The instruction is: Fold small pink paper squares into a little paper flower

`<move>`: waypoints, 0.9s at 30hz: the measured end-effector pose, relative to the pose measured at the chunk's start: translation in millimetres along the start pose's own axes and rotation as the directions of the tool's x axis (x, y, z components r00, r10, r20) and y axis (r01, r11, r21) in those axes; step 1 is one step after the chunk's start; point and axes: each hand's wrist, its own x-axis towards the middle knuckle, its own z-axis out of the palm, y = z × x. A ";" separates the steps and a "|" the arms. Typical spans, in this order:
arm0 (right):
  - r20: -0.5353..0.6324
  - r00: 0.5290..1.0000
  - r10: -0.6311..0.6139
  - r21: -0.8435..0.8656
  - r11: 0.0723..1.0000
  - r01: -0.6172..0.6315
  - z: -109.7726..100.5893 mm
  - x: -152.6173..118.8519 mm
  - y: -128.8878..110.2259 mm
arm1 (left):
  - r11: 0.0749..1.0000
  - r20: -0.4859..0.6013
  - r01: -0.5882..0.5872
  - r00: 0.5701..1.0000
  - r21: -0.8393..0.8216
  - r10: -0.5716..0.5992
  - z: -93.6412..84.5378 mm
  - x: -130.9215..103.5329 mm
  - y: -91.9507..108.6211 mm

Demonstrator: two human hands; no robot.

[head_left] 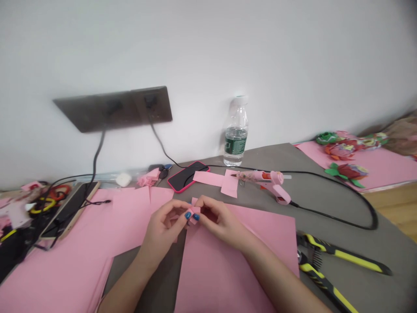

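"Paper piece, small, pink, folded: who has it?"

"Left hand and right hand both pinch it, just over the far left corner of that large, flat pink paper sheet."

"And the pink pistol-shaped glue gun?"

"Lying beyond the sheet's far edge, toward the right."

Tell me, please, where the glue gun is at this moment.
In the head view, the glue gun lies on the grey table, right of and beyond the right hand, with its tip over a small pink paper piece.
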 end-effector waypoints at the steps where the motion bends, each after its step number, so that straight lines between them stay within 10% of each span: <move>1: -0.018 1.000 0.007 0.003 1.000 -0.007 0.1 0.1 1.0 | 0.999 -0.012 0.037 0.999 -0.034 -0.037 0.4 0.6 0.2; 27: -0.059 0.998 -0.001 -0.022 1.000 0.000 -0.9 0.3 9.2 | 0.996 -0.054 0.086 0.995 -0.036 -0.087 -2.1 2.4 6.7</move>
